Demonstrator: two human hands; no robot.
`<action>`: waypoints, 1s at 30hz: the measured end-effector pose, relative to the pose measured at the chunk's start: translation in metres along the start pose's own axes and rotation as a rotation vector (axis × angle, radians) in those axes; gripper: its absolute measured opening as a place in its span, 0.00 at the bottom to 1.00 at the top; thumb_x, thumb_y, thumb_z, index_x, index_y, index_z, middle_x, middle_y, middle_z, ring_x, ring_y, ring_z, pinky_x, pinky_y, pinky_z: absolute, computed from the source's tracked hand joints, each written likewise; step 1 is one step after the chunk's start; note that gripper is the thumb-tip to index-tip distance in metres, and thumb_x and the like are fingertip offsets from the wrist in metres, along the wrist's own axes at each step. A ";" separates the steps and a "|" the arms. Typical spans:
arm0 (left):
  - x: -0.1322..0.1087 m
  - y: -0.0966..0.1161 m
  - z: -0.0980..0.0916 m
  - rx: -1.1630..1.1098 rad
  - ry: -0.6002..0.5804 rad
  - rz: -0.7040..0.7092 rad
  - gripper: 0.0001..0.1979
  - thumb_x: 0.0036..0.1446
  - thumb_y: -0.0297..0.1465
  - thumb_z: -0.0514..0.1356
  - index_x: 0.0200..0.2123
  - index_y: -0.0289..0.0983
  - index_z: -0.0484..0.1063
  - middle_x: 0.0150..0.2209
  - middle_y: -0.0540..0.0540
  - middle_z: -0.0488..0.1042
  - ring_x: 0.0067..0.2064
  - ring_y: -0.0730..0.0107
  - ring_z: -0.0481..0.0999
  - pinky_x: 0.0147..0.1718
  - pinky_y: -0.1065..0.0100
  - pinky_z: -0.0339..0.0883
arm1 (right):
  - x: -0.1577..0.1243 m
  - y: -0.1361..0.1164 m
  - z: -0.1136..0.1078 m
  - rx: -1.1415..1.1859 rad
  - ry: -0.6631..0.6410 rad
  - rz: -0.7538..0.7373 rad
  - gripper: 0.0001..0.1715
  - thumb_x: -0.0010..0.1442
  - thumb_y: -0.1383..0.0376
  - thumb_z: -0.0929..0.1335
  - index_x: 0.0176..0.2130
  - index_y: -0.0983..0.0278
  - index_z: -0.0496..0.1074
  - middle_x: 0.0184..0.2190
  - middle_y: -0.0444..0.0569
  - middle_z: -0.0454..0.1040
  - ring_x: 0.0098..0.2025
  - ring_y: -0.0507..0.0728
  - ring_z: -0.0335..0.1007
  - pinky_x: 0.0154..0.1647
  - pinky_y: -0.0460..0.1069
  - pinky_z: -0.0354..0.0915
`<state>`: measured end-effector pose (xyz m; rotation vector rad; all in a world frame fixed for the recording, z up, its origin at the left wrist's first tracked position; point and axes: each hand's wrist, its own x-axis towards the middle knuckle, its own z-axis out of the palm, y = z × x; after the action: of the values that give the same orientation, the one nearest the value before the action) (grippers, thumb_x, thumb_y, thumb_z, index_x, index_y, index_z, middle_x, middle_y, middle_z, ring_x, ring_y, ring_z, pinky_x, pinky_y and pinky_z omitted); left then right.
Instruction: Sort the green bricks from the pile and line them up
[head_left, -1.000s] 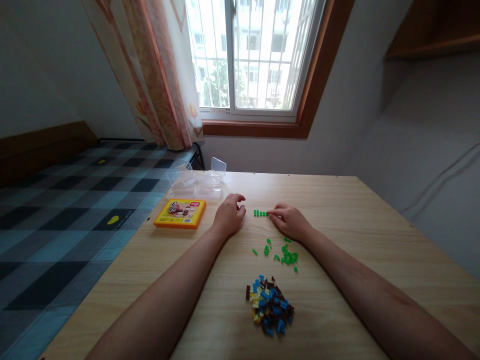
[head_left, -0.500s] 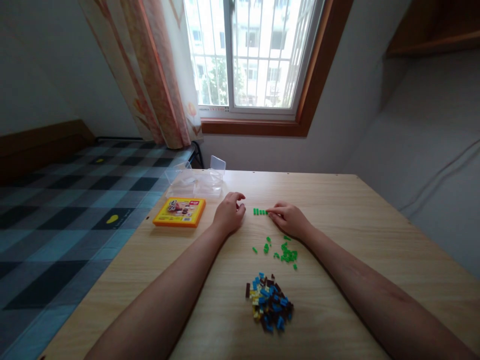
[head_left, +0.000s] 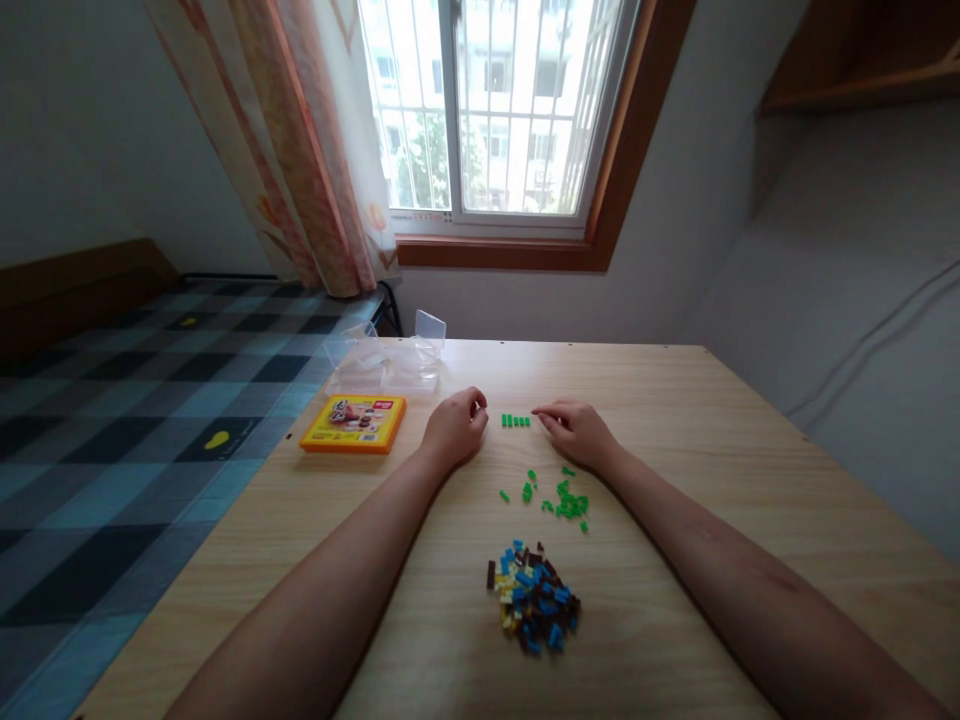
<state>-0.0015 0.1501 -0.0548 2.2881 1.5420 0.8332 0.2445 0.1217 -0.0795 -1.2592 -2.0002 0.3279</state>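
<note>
A short row of small green building bricks [head_left: 515,421] lies on the wooden table between my hands. Just left of the row, my left hand [head_left: 457,425] rests on its side with fingers curled and thumb close to the index finger; nothing shows in it. On the other side, my right hand [head_left: 574,430] has its index finger stretched toward the row, with a slight gap to the last brick. I see no brick in it. Nearer to me lies a loose scatter of green bricks [head_left: 571,504], and closer still a heap of blue, brown and yellow bricks [head_left: 536,600].
An orange and yellow box [head_left: 354,424] lies flat at the table's left side. Behind it stands a clear plastic case [head_left: 405,365] with raised flaps. A bed with a checked cover [head_left: 225,400] adjoins the left edge, and a window [head_left: 517,110] is ahead.
My right fingertips have come away from the end of the green row. My left thumb and index finger have drawn closer together. The whole view has shifted slightly.
</note>
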 end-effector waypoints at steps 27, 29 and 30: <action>0.001 0.028 -0.038 0.294 -0.753 0.100 0.19 0.54 0.49 0.57 0.31 0.39 0.77 0.31 0.45 0.79 0.31 0.64 0.72 0.31 0.65 0.61 | -0.067 -0.012 -0.038 0.593 0.023 0.335 0.16 0.56 0.55 0.70 0.35 0.64 0.81 0.33 0.49 0.77 0.37 0.56 0.69 0.41 0.49 0.63; 0.001 0.029 -0.039 0.288 -0.775 0.096 0.19 0.53 0.49 0.58 0.31 0.40 0.78 0.31 0.45 0.79 0.30 0.64 0.72 0.32 0.65 0.62 | -0.066 -0.014 -0.036 0.499 0.048 0.262 0.17 0.60 0.54 0.68 0.34 0.64 0.80 0.34 0.50 0.77 0.39 0.57 0.71 0.44 0.50 0.64; 0.000 0.029 -0.040 0.286 -0.777 0.094 0.19 0.53 0.49 0.58 0.31 0.40 0.78 0.30 0.45 0.79 0.30 0.64 0.72 0.32 0.65 0.62 | -0.065 -0.015 -0.035 0.442 0.046 0.219 0.19 0.62 0.54 0.67 0.34 0.64 0.80 0.34 0.51 0.77 0.40 0.57 0.71 0.45 0.51 0.64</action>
<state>-0.0027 0.1345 -0.0077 2.4372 1.2333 -0.2878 0.2751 0.0525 -0.0760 -1.1829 -1.6327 0.7921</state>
